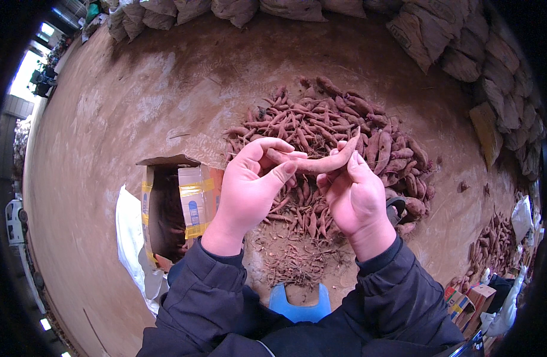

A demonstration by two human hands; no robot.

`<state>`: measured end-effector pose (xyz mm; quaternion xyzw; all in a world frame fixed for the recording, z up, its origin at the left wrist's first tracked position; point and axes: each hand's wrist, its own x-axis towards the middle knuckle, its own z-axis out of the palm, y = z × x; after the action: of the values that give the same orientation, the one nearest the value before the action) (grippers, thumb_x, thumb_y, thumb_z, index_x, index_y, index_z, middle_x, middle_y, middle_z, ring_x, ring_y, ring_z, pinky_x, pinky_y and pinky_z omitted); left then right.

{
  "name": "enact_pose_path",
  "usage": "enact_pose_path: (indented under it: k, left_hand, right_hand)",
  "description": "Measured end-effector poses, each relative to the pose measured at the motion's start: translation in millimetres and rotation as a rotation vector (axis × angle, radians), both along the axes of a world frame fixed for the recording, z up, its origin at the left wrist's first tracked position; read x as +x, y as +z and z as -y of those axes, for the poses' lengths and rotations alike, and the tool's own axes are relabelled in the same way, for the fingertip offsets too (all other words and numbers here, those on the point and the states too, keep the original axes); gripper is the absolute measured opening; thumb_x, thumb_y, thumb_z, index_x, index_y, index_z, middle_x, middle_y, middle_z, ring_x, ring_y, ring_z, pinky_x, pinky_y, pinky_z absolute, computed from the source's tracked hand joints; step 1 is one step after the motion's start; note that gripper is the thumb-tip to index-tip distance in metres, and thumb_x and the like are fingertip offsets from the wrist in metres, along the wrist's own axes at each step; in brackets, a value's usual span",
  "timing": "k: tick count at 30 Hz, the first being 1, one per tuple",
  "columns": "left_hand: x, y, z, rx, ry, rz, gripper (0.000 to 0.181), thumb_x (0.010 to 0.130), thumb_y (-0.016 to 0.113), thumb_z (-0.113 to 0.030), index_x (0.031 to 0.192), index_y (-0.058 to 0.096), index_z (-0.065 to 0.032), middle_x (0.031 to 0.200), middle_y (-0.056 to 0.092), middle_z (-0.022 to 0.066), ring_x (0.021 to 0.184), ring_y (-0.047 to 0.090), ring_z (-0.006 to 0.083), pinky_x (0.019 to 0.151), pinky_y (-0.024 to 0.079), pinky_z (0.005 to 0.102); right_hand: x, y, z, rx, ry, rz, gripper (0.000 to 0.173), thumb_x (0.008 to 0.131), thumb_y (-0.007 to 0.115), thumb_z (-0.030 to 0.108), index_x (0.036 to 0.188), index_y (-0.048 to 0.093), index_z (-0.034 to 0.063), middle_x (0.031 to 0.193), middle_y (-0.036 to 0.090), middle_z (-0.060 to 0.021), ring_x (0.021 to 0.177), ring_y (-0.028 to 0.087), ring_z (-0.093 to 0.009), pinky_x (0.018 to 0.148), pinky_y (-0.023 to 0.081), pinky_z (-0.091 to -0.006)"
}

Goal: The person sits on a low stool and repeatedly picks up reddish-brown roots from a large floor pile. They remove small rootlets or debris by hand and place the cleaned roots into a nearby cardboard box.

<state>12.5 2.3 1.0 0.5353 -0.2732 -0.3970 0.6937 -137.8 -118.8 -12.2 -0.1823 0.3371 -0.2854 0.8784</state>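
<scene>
A long, curved sweet potato is held level between my two hands. My left hand grips its thicker end with thumb and fingers. At the other end, which bends upward to a thin tip, my right hand pinches it between thumb and fingers. Below and beyond my hands lies a large pile of sweet potatoes on the dirt floor, thin ones on the left and thicker ones on the right. Broken root ends and bits are scattered on the floor nearer to me.
An open cardboard box with sweet potatoes inside stands left, beside a white sack. A blue plastic stool shows below me. Filled sacks line the far side; more are stacked right. Another sweet potato pile lies right, near cartons.
</scene>
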Motion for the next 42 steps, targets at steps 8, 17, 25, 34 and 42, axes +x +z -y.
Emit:
enact_pose_path:
  k: [8,17,25,34,42]
  left_hand:
    - [-3.3,5.0,3.1,0.021,0.118,-0.062,0.025,0.105,0.057,-0.003,0.128,0.049,0.0000,0.119,0.069,0.0167,0.098,0.069,0.0161,0.083,0.060,0.0294]
    - [4.4,-8.6,0.5,0.119,0.305,0.155,0.026,0.097,0.075,-0.006,0.115,0.058,-0.0005,0.097,0.070,0.0068,0.088,0.067,0.0096,0.076,0.053,0.0230]
    - [7.3,-1.6,-3.9,0.343,0.307,0.270,0.019,0.094,0.080,-0.013,0.099,0.066,-0.0019,0.088,0.073,0.0049,0.078,0.068,0.0090,0.069,0.053,0.0217]
    - [10.4,-0.4,0.7,0.176,0.140,1.244,0.034,0.104,0.060,-0.036,0.100,0.070,-0.0041,0.097,0.072,0.0122,0.098,0.067,0.0333,0.086,0.052,0.0439]
    - [-8.3,-4.9,1.7,0.335,-0.166,1.082,0.051,0.105,0.052,-0.051,0.113,0.069,-0.0036,0.091,0.070,0.0182,0.088,0.067,0.0389,0.076,0.050,0.0463]
  right_hand:
    - [-0.4,-4.7,-2.8,-0.227,0.057,0.049,0.024,0.112,0.048,0.020,0.130,0.060,0.0107,0.120,0.065,-0.0039,0.106,0.062,-0.018,0.090,0.051,-0.0368]
    - [6.1,-2.9,-9.2,-0.475,0.139,-0.062,0.022,0.111,0.054,0.019,0.125,0.064,0.0062,0.118,0.069,-0.0042,0.105,0.065,-0.013,0.093,0.051,-0.0317]
    - [6.7,-3.6,-12.7,-0.578,0.178,-0.173,0.019,0.109,0.057,0.018,0.120,0.066,0.0042,0.112,0.072,-0.0046,0.101,0.069,-0.013,0.093,0.053,-0.0289]
    - [11.7,-2.3,-17.5,-0.596,0.157,-0.173,0.015,0.107,0.060,0.011,0.113,0.067,-0.0001,0.099,0.071,-0.0037,0.091,0.064,-0.011,0.089,0.050,-0.0258]
    - [12.1,3.4,-6.3,-0.308,0.206,-0.073,0.022,0.109,0.059,0.022,0.112,0.064,0.0013,0.099,0.072,-0.0084,0.089,0.068,-0.014,0.085,0.054,-0.0284]
